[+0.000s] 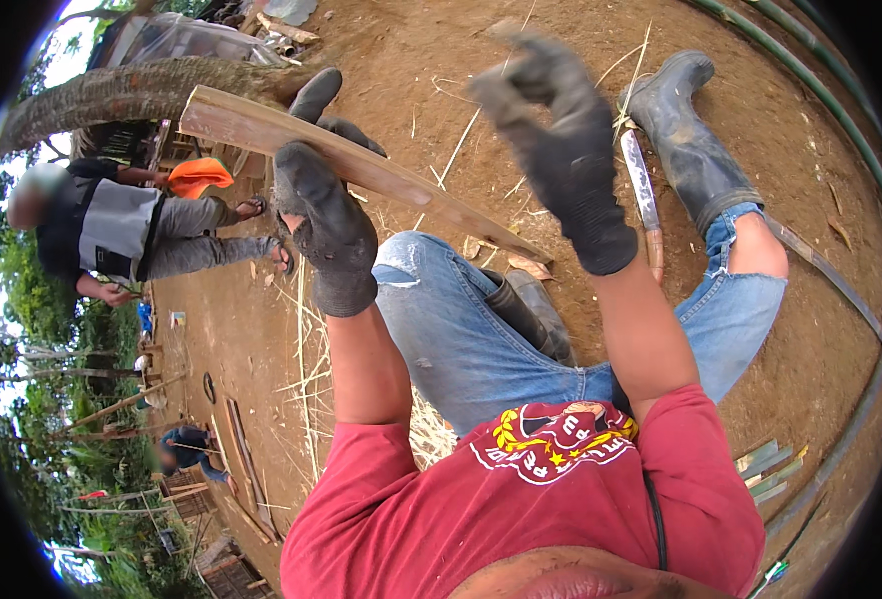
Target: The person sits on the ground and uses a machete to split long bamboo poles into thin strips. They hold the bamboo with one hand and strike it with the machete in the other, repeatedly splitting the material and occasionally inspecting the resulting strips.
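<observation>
My left hand (333, 225), in a dark grey glove with a torn thumb, is wrapped round a long wooden slat (421, 195). The slat slants from the upper left down to the ground between my legs. My right hand (566, 140), also in a dark glove, is raised beyond the slat and apart from it. Its fingers are curved and smeared by motion; a thin pale strip passes by them, and whether they hold it is unclear. Just right of that hand, a machete (640, 180) with a brown handle lies on the ground by my boot (690, 140).
Pale shavings (306, 369) are scattered on the dirt. A tree trunk (131, 95) leans at the upper left. A person (121, 225) with an orange cloth stands left; another (191, 449) bends near long poles (246, 464). Green bamboo poles (810, 70) lie at the right.
</observation>
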`<state>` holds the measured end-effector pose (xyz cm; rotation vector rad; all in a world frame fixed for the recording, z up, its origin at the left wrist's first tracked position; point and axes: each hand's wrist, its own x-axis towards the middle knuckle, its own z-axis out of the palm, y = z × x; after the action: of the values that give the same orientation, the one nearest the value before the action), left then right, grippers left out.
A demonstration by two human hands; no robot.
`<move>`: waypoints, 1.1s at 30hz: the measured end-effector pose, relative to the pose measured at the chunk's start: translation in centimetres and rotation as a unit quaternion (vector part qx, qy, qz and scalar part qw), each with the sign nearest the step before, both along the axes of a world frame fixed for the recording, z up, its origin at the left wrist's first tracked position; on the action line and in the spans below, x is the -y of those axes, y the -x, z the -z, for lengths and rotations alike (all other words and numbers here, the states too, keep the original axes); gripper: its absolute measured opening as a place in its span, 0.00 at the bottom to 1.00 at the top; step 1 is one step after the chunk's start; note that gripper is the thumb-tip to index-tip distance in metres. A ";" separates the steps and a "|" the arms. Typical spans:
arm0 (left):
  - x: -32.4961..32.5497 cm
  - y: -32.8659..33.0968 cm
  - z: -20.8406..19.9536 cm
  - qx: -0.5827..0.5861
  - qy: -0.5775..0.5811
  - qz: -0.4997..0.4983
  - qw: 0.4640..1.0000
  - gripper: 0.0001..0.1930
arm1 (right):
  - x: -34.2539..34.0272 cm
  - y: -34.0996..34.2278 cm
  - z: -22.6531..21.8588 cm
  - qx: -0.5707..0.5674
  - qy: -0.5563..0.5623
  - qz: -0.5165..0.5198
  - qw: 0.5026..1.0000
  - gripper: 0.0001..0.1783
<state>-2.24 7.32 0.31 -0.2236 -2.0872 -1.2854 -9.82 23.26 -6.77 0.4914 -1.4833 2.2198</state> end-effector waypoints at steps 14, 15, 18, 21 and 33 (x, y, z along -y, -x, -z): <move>0.3 -0.2 1.0 -0.058 0.020 -0.016 0.998 0.31 | 2.5 -3.3 -0.7 -0.169 -0.191 0.021 0.967 0.09; 0.3 -0.2 1.0 -0.061 0.018 -0.006 0.998 0.30 | 2.4 -3.0 -0.8 -0.130 -0.115 0.039 0.984 0.10; -0.1 -0.2 0.7 -0.053 -0.004 -0.019 0.998 0.29 | 0.6 -1.0 -1.1 -0.023 0.060 0.095 0.993 0.14; 0.4 -0.2 1.1 -0.080 -0.003 -0.040 0.996 0.29 | 0.9 -1.5 -0.6 -0.057 -0.030 0.013 0.998 0.15; -1.3 -1.1 0.1 -0.048 0.053 -0.113 0.991 0.25 | 3.0 -4.3 0.3 -0.155 -0.264 0.040 0.951 0.10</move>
<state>-1.10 8.60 0.19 -0.0894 -2.0361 -1.0115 -5.54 20.28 -7.02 0.8807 -1.8681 1.5713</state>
